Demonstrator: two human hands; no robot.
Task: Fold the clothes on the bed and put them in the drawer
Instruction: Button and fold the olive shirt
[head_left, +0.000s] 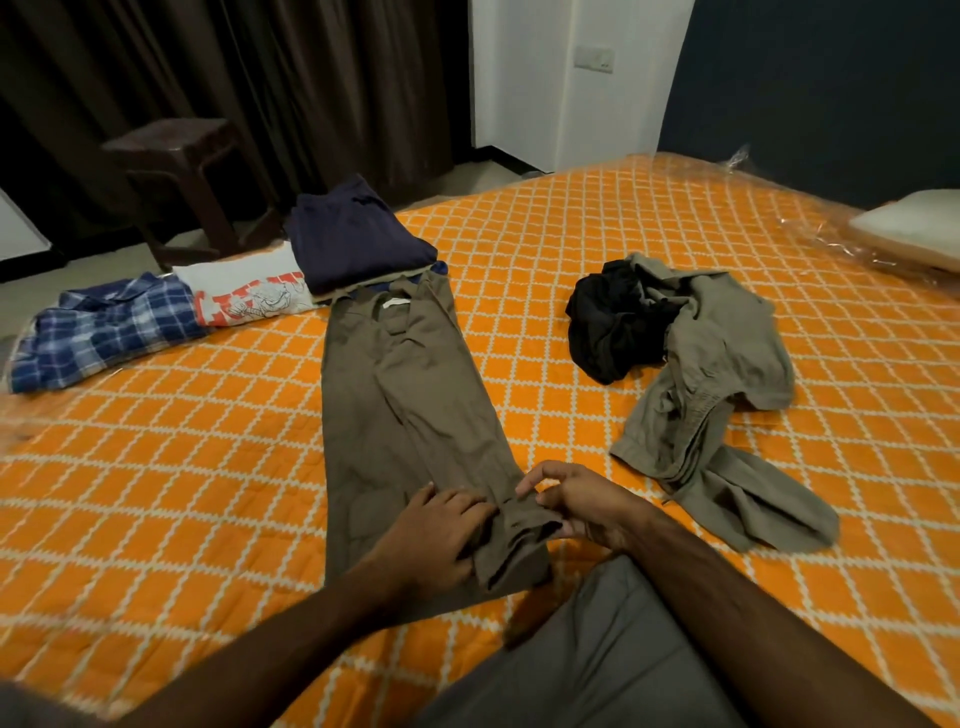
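— Head view, near edge first: what of the hands?

— Left hand (441, 525) flat on the brown shirt (395, 395), fingers straight and pressing the cloth down near the cuff end; probably there to keep the layers from sliding. Right hand (576, 501) pinching the sleeve cuff (524, 519) between thumb and curled fingers, lifted slightly off the orange quilt (208, 467). Looks like squaring the sleeve along the body before the next fold.

— And the shirt itself?

— Laid lengthwise down the middle of the bed, collar far, hem close, sides already turned in to a narrow strip. Half folded, by that reckoning.

— Anything finished?

— Far left, along the bed's edge: a blue plaid shirt (104, 332), a white printed tee (249, 296) just beside it, and a navy garment (353, 239) stacked on others, touching the brown shirt's collar. Grouped there, likely to carry off together.

— Still waiting?

— To the right, well apart from the strip: a crumpled black garment (618, 322) lying against a rumpled olive garment (717, 395). Unfolded, both.

— The drawer?

— Not in sight. Only a dark stool (171, 166) by the curtains (234, 78), a pillow (914, 228) at the far right, and grey cloth (597, 649) over a knee at the bottom.

— Judgement on progress?

— Roughly midway through folding; stowing not begun.
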